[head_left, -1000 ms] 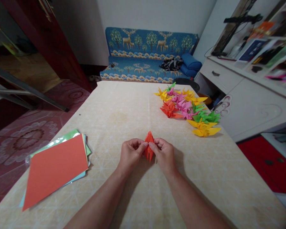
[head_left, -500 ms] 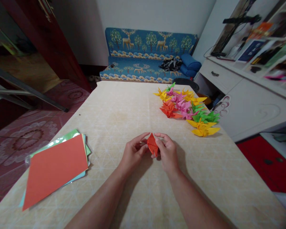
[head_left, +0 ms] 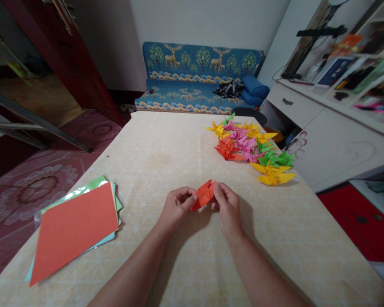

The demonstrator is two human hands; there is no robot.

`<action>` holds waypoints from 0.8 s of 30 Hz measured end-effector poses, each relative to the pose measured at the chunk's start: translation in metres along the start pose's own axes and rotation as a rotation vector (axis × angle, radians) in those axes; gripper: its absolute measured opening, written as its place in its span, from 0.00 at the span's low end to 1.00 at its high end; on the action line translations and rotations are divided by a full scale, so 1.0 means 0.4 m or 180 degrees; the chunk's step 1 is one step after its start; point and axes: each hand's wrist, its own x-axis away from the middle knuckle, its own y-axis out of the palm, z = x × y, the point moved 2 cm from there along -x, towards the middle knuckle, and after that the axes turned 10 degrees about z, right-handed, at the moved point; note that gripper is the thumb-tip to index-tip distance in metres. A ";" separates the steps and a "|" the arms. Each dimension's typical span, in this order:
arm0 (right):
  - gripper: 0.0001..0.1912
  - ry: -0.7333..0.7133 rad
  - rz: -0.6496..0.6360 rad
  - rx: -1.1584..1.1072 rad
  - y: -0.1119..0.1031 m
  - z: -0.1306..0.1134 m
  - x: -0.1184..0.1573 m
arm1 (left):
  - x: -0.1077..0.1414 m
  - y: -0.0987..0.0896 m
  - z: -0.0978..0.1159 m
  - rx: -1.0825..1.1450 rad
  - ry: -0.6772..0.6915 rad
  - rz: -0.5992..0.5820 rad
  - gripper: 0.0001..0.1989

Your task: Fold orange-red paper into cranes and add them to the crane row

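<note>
A small folded piece of red-orange paper (head_left: 205, 195) is held between both hands above the middle of the table. My left hand (head_left: 179, 207) pinches its left end between thumb and fingers. On the other side, my right hand (head_left: 225, 204) grips the right end, thumb on top and fingers curled behind. The paper shows several creased flaps and lies at a slant. Beyond the hands, to the right, lies a group of folded paper figures (head_left: 248, 143) in yellow, pink, green and red.
Flat coloured sheets (head_left: 77, 230), a red one on top, lie at the table's left edge with a clear plastic wrapper. The tablecloth (head_left: 160, 149) is cream. Behind the table stands a blue patterned sofa (head_left: 192, 76), with a white cabinet (head_left: 342, 140) on the right.
The red paper has turned from upright to slanted and looks wider now. My left fingers have closed on its left end, and my right hand has shifted to its right end.
</note>
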 end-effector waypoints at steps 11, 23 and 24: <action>0.08 -0.0120 -0.0194 0.0291 0.012 -0.020 0.008 | 0.000 0.003 0.003 0.0154 -0.0037 -0.0167 0.14; 0.07 -0.1754 -0.0657 0.1104 0.000 -0.050 0.001 | -0.002 -0.019 0.002 0.0187 -0.0344 -0.0281 0.15; 0.08 -0.1901 -0.0694 0.1182 -0.002 -0.050 0.001 | -0.002 -0.020 0.002 0.0199 -0.0359 -0.0279 0.15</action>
